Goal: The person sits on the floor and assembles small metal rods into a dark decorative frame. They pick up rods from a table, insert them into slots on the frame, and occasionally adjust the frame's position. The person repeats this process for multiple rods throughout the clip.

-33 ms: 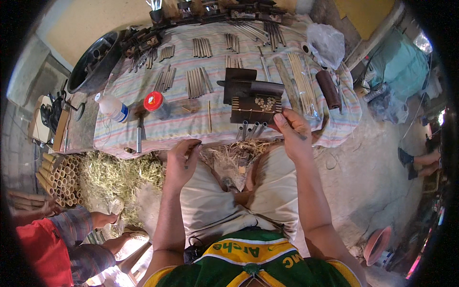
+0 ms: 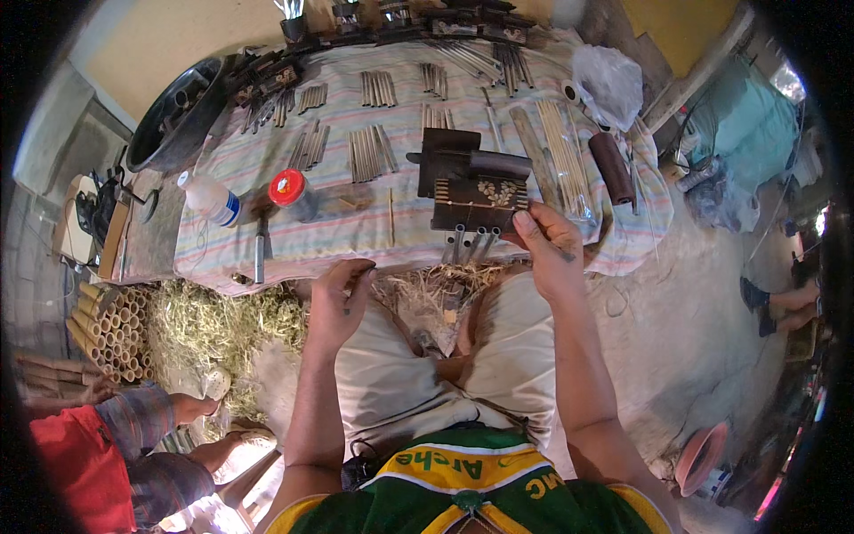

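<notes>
My right hand [image 2: 553,240] pinches the lower right corner of a dark brown bamboo craft piece [image 2: 458,203], thumb on top. Its front panel bears a pale carved flower pattern and light stitch-like marks, with dark curved pieces behind it. Several short grey tubes [image 2: 469,240] show just below its lower edge; whether they are joined to it I cannot tell. By the near table edge, my left hand [image 2: 342,289] is closed, thumb and fingertips together; what they hold, if anything, is too small to name. A thin bamboo stick [image 2: 390,218] lies between the hands.
Several bundles of thin tubes [image 2: 366,156] lie on the striped cloth [image 2: 311,245]. At left are a white bottle [image 2: 209,198], a red-lidded jar [image 2: 289,191], a hammer [image 2: 260,245] and a black basin [image 2: 147,142]. A brown cylinder [image 2: 609,167] lies right. Another person's legs [image 2: 187,449] are lower left.
The bamboo craft piece and my right hand have shifted very slightly to the right. My left hand stays where it was.
</notes>
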Available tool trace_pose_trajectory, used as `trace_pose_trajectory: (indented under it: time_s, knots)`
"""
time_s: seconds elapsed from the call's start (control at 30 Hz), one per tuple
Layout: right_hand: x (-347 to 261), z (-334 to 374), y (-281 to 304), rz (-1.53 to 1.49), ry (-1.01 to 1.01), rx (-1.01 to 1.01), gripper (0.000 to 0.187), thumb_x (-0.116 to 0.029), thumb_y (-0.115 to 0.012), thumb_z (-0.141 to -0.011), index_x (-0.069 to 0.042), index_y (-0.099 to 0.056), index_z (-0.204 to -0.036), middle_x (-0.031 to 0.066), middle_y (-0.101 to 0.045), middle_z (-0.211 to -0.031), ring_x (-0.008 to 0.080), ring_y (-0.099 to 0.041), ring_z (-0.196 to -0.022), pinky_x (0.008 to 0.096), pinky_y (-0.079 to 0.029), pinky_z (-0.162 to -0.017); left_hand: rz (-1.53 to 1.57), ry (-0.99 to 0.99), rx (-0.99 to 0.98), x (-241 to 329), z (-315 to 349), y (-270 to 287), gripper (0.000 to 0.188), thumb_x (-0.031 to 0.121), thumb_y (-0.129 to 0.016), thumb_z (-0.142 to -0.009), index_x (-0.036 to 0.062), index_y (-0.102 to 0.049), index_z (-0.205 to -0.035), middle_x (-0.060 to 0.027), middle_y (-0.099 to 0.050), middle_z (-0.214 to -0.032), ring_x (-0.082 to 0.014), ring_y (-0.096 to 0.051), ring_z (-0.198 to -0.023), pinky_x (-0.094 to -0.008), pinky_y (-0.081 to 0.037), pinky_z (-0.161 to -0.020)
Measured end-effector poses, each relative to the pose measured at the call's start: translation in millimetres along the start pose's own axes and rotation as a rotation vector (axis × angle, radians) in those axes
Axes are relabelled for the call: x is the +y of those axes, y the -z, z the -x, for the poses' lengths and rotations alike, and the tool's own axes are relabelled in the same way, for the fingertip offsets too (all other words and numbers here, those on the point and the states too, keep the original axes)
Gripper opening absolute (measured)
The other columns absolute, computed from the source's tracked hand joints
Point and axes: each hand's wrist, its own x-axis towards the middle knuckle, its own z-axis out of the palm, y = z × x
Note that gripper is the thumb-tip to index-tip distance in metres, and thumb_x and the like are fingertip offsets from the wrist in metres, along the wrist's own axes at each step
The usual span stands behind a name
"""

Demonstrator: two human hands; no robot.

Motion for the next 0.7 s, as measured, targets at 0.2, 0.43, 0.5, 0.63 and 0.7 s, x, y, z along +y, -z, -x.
trace_pose_trajectory:
  time_s: [0.2, 0.43, 0.5, 0.63, 0.7]
  knots:
    - [-8, -9, 4, 0.120, -0.166, -0.012, 0.027, -0.021, -0.061, -0.094, 0.003, -0.064, -0.107, 0.0050, -0.066, -0.095, 0.0093, -0.061, -0.084, 0.0267, -0.054, -0.076, -0.026, 0.017, 0.007, -4, 5, 4, 0.013, 0.001, -0.064, -0.086, -0.0023, -0.065, -0.099, -0.0129, -0.066, -0.086, -0.0179, -0.062, -0.071, -0.0288, -0.049, -0.065]
    - [16, -46, 4, 0.157, -0.221, -0.058, 0.030, -0.026, -0.061, -0.094, 0.001, -0.065, -0.105, 0.0031, -0.064, -0.089, 0.0097, -0.059, -0.081, 0.0268, -0.055, -0.068, -0.016, 0.044, -0.011, -2, 4, 3, 0.013, 0.002, -0.063, -0.087, -0.0029, -0.064, -0.099, -0.0134, -0.066, -0.086, -0.0172, -0.062, -0.071, -0.0279, -0.049, -0.064]
    - [16, -56, 6, 0.183, -0.237, -0.083, 0.031, -0.028, -0.062, -0.094, 0.001, -0.065, -0.105, 0.0030, -0.064, -0.088, 0.0098, -0.059, -0.080, 0.0266, -0.055, -0.067, -0.005, 0.033, -0.012, -2, 3, 2, 0.013, 0.002, -0.063, -0.087, -0.0032, -0.064, -0.099, -0.0137, -0.066, -0.086, -0.0173, -0.062, -0.071, -0.0279, -0.049, -0.064]
    - [14, -67, 9, 0.262, -0.213, -0.050, 0.034, -0.030, -0.063, -0.093, 0.002, -0.066, -0.105, 0.0037, -0.064, -0.089, 0.0097, -0.059, -0.080, 0.0266, -0.055, -0.064, 0.006, 0.007, -0.010, -1, -2, -3, 0.013, 0.002, -0.063, -0.087, -0.0034, -0.064, -0.099, -0.0140, -0.066, -0.084, -0.0181, -0.062, -0.070, -0.0283, -0.049, -0.063]
    - [14, -70, 8, 0.269, -0.224, -0.021, 0.034, -0.030, -0.063, -0.092, 0.002, -0.066, -0.106, 0.0040, -0.065, -0.090, 0.0099, -0.059, -0.079, 0.0265, -0.055, -0.063, -0.003, 0.018, -0.022, 0, -3, -7, 0.013, 0.002, -0.063, -0.087, -0.0033, -0.064, -0.099, -0.0139, -0.065, -0.083, -0.0186, -0.062, -0.070, -0.0286, -0.049, -0.063]
